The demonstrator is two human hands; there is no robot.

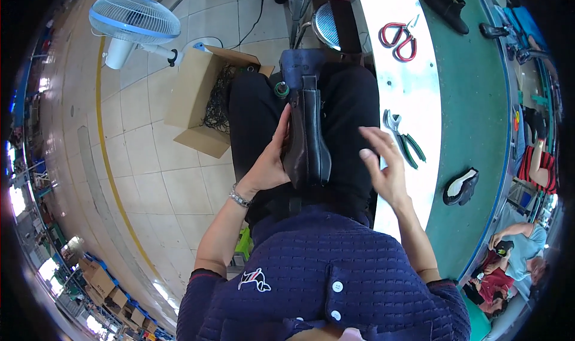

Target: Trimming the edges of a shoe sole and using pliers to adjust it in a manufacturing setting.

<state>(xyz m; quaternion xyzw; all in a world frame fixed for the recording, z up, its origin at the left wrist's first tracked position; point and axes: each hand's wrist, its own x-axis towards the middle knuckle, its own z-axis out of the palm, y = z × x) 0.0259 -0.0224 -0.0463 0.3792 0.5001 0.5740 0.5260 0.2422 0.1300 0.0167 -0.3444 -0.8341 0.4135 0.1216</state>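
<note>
Steadying appears to be the step in hand: the left hand (266, 168) grips the dark leather boot (310, 143) along its 9 o'clock side, over the lap (353, 104); its far fingers are hidden. At the boot's 4 o'clock, the right hand's (388, 174) grip is open and empty, beside green-handled pliers (408, 152) on the bench (413, 95). Next probably calls for firm left-hand support.

An open gap over the right thigh (350, 110) separates the right fingers (381, 143) from the dark leather piece (306, 143). Just right of them, green-handled pliers (409, 153) and a silver wrench (393, 120) obstruct a low slide across the worktop (416, 89); ahead, there is room up to the red-handled scissors (412, 45). A green round item (281, 89) obstructs just beyond the left fingers (279, 132).
</note>
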